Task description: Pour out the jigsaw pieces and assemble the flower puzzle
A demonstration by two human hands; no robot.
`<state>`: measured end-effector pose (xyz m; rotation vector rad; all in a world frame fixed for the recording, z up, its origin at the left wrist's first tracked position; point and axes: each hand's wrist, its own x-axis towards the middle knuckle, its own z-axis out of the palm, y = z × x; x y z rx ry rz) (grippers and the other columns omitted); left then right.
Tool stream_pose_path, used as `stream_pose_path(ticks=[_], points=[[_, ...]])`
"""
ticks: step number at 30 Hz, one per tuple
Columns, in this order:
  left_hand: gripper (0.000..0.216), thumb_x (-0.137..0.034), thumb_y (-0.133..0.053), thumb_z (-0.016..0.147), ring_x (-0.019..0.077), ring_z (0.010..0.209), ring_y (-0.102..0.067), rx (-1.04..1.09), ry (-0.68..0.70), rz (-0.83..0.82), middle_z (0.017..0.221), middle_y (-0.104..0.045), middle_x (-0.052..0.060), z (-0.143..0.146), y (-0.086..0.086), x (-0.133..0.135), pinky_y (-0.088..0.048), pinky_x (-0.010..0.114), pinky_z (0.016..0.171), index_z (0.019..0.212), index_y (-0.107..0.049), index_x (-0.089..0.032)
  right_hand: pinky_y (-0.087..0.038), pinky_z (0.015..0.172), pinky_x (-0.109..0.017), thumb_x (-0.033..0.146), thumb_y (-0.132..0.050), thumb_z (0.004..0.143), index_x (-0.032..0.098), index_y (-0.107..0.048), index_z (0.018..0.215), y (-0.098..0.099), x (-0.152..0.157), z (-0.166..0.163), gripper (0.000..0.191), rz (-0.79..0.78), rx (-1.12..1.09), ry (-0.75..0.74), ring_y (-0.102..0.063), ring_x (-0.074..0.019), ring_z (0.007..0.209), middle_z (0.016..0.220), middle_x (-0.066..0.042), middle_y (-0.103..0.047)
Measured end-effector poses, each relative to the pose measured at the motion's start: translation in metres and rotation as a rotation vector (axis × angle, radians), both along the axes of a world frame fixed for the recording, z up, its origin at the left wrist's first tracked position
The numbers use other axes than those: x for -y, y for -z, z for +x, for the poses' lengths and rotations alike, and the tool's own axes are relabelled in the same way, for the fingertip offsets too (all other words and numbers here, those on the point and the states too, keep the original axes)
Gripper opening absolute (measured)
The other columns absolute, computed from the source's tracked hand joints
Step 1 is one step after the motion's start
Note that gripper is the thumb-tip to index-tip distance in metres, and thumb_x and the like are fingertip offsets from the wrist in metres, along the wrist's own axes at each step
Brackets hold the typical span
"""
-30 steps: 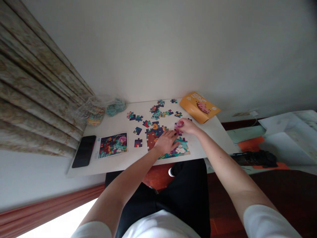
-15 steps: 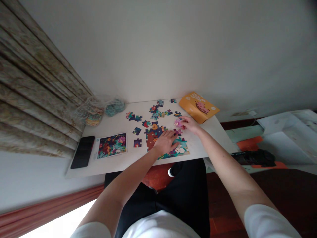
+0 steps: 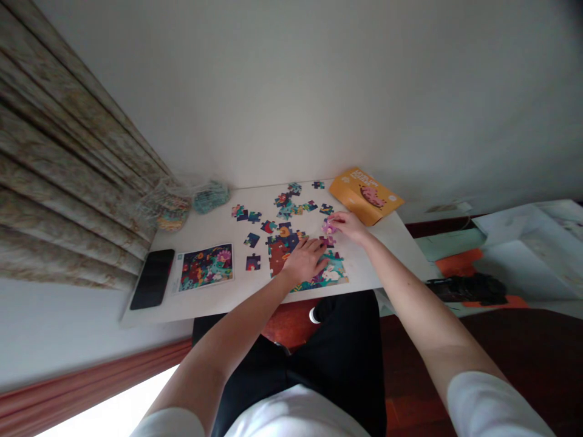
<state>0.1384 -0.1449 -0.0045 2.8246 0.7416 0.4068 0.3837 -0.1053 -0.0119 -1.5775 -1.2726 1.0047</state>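
My right hand (image 3: pixel 349 226) pinches a small pink-and-purple jigsaw piece (image 3: pixel 328 227) just above the far edge of a part-built jigsaw puzzle (image 3: pixel 332 273). My left hand (image 3: pixel 304 261) lies flat on that puzzle, its fingers stretched out and holding nothing, and it hides the puzzle's middle. Several loose pieces (image 3: pixel 286 206) are scattered beyond the hands. A printed picture card (image 3: pixel 203 267) lies to the left of the puzzle.
The white table (image 3: pixel 218 297) holds an orange box (image 3: pixel 367 195), a black phone (image 3: pixel 152 279) and clear plastic bags of pieces (image 3: pixel 211 196). A curtain (image 3: pixel 59 170) hangs at the left. Papers and a dark object lie to the right.
The pink piece in my right hand has lifted slightly away from the puzzle's edge. My left hand has stayed in place on the puzzle.
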Motion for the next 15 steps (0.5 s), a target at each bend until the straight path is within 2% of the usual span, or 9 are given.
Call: stream_pose_path(ticks=[3, 5, 8, 11, 15], points=[[0.031, -0.031, -0.047, 0.107, 0.0236, 0.135, -0.057, 0.006, -0.044, -0.042, 0.143, -0.064, 0.011, 0.001, -0.005, -0.003, -0.034, 0.046, 0.124, 0.126, -0.069, -0.020, -0.056, 0.072, -0.031, 0.034, -0.084, 0.073, 0.020, -0.075, 0.086, -0.001, -0.003, -0.004, 0.021, 0.043, 0.006, 0.008, -0.069, -0.0202, 0.074, 0.080, -0.005, -0.077], [0.026, -0.027, -0.050, 0.106, 0.0233, 0.135, -0.057, 0.004, -0.093, -0.074, 0.145, -0.063, 0.010, 0.005, -0.011, -0.007, -0.034, 0.047, 0.122, 0.123, -0.068, -0.021, -0.056, 0.072, -0.032, 0.038, -0.083, 0.072, 0.020, -0.075, 0.087, -0.002, -0.003, -0.006, 0.025, 0.051, -0.011, 0.035, -0.069, -0.0203, 0.074, 0.080, -0.005, -0.077], [0.027, -0.024, -0.058, 0.101, 0.0259, 0.133, -0.058, -0.054, -0.138, -0.112, 0.143, -0.064, 0.011, 0.016, -0.022, -0.014, -0.039, 0.048, 0.116, 0.128, -0.063, -0.021, -0.052, 0.065, -0.031, 0.046, -0.082, 0.070, 0.019, -0.075, 0.090, -0.003, -0.002, -0.005, 0.035, 0.047, -0.054, 0.098, -0.065, -0.0188, 0.068, 0.077, -0.005, -0.075], [0.029, -0.024, -0.061, 0.100, 0.0285, 0.124, -0.062, -0.154, -0.177, -0.129, 0.129, -0.070, 0.011, 0.030, -0.031, -0.018, -0.043, 0.048, 0.108, 0.129, -0.061, -0.020, -0.044, 0.056, -0.029, 0.051, -0.081, 0.066, 0.018, -0.075, 0.094, -0.003, 0.001, -0.002, 0.043, 0.021, -0.089, 0.159, -0.058, -0.0160, 0.061, 0.074, -0.004, -0.073], [0.029, -0.033, -0.063, 0.100, 0.0314, 0.118, -0.063, -0.206, -0.287, -0.092, 0.123, -0.070, 0.012, 0.042, -0.034, -0.017, -0.044, 0.047, 0.101, 0.125, -0.063, -0.019, -0.042, 0.054, -0.028, 0.054, -0.080, 0.065, 0.019, -0.076, 0.096, -0.001, 0.005, 0.003, 0.047, 0.035, -0.087, 0.196, -0.058, -0.0156, 0.062, 0.081, -0.005, -0.075]])
